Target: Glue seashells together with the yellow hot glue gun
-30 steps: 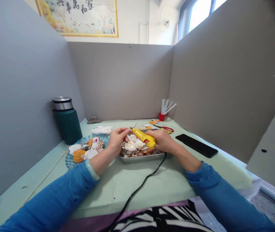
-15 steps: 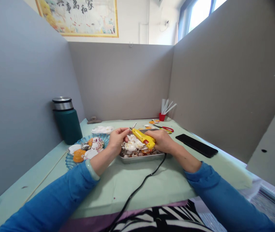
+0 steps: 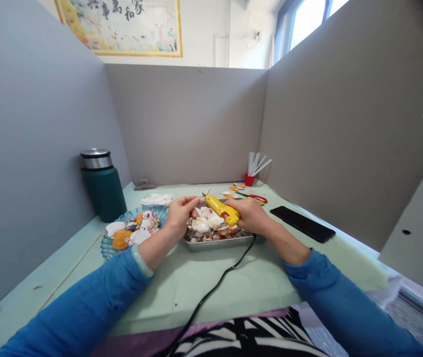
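My right hand (image 3: 249, 215) grips a yellow hot glue gun (image 3: 222, 209) over a metal tray (image 3: 216, 243) full of seashells. The gun's nozzle points left toward my left hand (image 3: 181, 213), whose fingers are pinched on something small that I cannot make out. A narrow gap separates the nozzle tip from those fingertips. The gun's black cord (image 3: 211, 292) runs from the tray toward my lap. Left of the tray, a blue glass plate (image 3: 107, 249) holds white and orange shells (image 3: 132, 232).
A dark green flask (image 3: 102, 186) stands at the left wall. A black phone (image 3: 302, 223) lies to the right, red-handled scissors (image 3: 258, 199) and a red cup of white glue sticks (image 3: 253, 171) behind the tray. Grey partition walls close in three sides.
The glue gun has shifted slightly right and up, its nozzle drawing a little away from my left fingertips. The left hand has stayed in place.
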A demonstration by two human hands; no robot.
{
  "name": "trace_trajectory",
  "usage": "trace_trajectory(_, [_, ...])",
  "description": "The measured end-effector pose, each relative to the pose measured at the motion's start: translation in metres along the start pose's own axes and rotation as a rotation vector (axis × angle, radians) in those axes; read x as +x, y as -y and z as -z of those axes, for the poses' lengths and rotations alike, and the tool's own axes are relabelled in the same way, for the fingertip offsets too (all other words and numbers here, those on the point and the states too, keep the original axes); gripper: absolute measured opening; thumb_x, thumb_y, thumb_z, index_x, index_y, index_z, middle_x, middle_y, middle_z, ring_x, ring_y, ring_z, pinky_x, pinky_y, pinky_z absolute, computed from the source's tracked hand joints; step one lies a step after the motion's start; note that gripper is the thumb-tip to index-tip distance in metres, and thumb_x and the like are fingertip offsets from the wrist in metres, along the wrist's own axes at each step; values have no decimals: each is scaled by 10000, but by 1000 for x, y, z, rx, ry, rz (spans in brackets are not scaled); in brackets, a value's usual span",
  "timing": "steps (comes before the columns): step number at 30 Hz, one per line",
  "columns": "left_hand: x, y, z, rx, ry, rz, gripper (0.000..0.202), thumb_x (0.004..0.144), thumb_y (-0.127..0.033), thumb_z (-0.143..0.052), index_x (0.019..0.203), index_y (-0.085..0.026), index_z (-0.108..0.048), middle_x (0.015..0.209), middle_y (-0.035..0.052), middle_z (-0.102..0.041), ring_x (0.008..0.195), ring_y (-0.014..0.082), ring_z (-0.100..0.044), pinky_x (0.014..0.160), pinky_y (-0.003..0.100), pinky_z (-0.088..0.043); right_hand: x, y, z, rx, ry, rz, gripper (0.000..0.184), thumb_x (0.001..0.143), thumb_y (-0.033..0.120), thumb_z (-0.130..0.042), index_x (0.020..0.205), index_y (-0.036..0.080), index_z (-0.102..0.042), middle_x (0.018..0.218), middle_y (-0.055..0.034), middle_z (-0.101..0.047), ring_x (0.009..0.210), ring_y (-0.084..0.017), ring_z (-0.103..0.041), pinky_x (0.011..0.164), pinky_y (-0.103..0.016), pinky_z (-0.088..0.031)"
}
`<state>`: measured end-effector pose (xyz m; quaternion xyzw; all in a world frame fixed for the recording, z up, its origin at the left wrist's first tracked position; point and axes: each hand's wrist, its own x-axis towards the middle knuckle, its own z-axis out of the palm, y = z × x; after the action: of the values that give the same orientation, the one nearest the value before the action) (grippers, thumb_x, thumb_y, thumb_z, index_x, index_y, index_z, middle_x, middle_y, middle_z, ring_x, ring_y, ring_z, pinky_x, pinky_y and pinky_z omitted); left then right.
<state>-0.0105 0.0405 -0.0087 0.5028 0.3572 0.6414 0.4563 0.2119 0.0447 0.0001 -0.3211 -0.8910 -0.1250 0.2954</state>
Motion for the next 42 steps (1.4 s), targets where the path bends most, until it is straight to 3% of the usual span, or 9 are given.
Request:
trace_trajectory(12, [-2,-2,-1,-1,14,0,255,633,-315,-724,780,-119,-653,474,-17,-551,359,41,-406,376,170,-272,0,3,0,61,32,35,310,680,118,-538,977,197,-576,821,-38,-672,742,-175,-604,631,-238,-365])
trace_trajectory(17, [-1,-1,-1,8,-2,9,251,631,-321,-723,769,-127,-645,548,3,-606,361,30,-403,389,175,-284,1,0,-2,-8,49,-64,330,670,105,-539,979,211,-583,805,-28,-674,729,-181,-604,592,-236,-345])
trace_trajectory(20, [-1,-1,0,12,-9,6,241,632,-321,-720,753,-127,-642,548,2,-608,359,32,-405,389,182,-280,2,-4,-6,-83,143,-196,204,721,247,-594,923,222,-606,815,-36,-679,737,-201,-610,563,-242,-327])
trace_trajectory(25, [-3,-3,-2,12,-26,-6,257,616,-320,-727,750,-122,-631,658,28,-657,370,25,-420,389,182,-282,0,-14,-10,-108,349,-327,428,694,521,-640,987,209,-623,881,-74,-675,746,-221,-606,547,-252,-335])
trace_trajectory(29, [-4,-5,-3,20,-25,-6,253,618,-322,-722,742,-124,-625,678,29,-661,371,25,-418,376,181,-268,-1,-13,-1,-41,341,-282,485,711,572,-611,1027,205,-634,945,-83,-641,810,-222,-591,611,-262,-378])
trace_trajectory(32, [-4,-5,-3,26,-13,-16,233,621,-318,-717,726,-129,-633,627,15,-641,364,30,-409,366,187,-257,7,2,8,-21,206,-194,361,766,483,-604,1001,214,-656,951,-83,-615,863,-214,-562,693,-279,-389])
trace_trajectory(34, [-4,-5,-3,24,-9,-27,232,615,-317,-722,721,-130,-635,614,12,-634,366,33,-413,366,190,-263,17,17,10,22,206,-38,235,786,410,-610,918,232,-688,885,-63,-621,861,-199,-545,721,-279,-380])
trace_trajectory(38, [-4,-4,-2,22,-1,-37,252,620,-332,-721,736,-127,-631,658,17,-647,375,32,-424,374,188,-283,38,42,2,55,371,186,83,758,293,-650,798,259,-715,753,-25,-648,804,-187,-534,672,-270,-341])
trace_trajectory(42, [-4,-4,-2,46,-7,-47,274,620,-349,-718,752,-125,-631,694,22,-656,386,31,-429,374,182,-287,48,45,-14,66,570,152,99,736,230,-635,775,248,-724,698,-15,-661,715,-167,-546,626,-265,-317])
